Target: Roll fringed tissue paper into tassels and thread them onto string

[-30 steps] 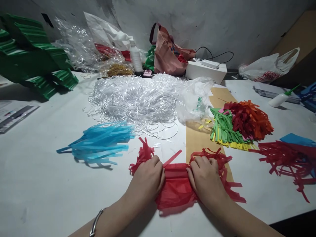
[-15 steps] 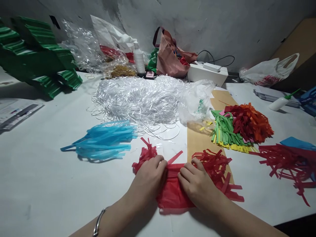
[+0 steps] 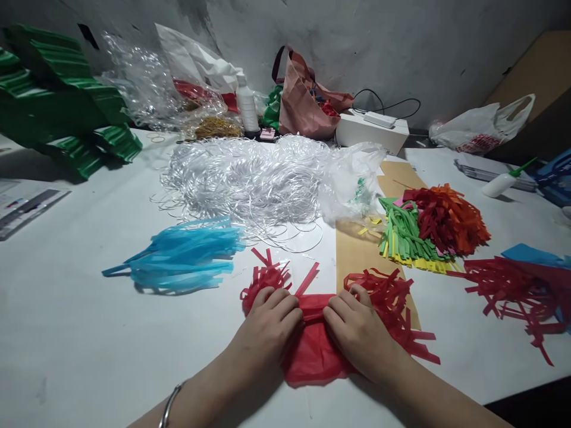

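Note:
A sheet of red tissue paper (image 3: 312, 353) lies on the white table in front of me, its upper part rolled or folded into a band, with cut fringe spreading out on both sides. My left hand (image 3: 272, 321) is closed on the band's left end, beside a tuft of red fringe (image 3: 263, 279). On the right end, my right hand (image 3: 354, 327) grips the same band, its fingers curled over it, next to more red fringe (image 3: 401, 321). The thumbs are mostly hidden. To the left rests a blue tissue tassel (image 3: 182, 255) with a twisted end.
Behind lies a heap of white string (image 3: 245, 178) beside a clear plastic bag (image 3: 350, 184). Green, orange and red tassels (image 3: 437, 223) are piled at right, near more red fringe (image 3: 513, 291). A glue bottle (image 3: 498, 185) and a green folded object (image 3: 62, 107) flank the table.
My left hand's fingers have spread further over the band and shifted slightly left. The red sheet's lower edge has changed shape a little. The whole view has shifted slightly.

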`<state>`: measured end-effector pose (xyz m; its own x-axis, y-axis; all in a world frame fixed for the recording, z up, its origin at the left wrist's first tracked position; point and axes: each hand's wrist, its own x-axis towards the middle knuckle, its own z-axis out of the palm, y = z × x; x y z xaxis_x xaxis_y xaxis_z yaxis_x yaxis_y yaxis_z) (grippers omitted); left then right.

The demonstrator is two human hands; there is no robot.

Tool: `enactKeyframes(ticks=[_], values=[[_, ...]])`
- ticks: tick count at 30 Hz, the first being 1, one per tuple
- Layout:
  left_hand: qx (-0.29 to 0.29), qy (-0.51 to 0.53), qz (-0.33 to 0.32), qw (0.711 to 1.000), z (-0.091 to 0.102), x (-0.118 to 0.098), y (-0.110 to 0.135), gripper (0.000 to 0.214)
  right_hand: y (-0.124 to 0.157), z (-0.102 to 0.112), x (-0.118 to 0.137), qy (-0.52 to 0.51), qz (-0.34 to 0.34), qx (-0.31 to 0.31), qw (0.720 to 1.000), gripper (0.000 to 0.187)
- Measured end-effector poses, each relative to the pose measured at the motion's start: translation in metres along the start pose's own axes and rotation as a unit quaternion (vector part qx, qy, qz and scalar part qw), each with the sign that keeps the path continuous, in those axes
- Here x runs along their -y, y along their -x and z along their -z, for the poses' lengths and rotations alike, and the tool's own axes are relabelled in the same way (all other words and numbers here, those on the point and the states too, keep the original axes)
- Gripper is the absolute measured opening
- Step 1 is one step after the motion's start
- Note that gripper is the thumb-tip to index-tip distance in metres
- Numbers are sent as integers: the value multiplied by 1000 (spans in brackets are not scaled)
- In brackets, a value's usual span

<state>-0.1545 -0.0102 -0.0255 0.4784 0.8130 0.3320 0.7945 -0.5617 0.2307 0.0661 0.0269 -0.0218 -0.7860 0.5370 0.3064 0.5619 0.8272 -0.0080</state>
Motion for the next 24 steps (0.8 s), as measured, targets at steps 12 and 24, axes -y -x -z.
enactKeyframes(ticks=[12, 24], values=[[29, -53, 83, 995, 6, -5, -7, 27, 5, 9, -1, -56, -130, -58, 988, 29], [73, -23, 146, 986, 9, -9, -15, 21, 2, 1, 1, -30, -162, -92, 982, 23]])
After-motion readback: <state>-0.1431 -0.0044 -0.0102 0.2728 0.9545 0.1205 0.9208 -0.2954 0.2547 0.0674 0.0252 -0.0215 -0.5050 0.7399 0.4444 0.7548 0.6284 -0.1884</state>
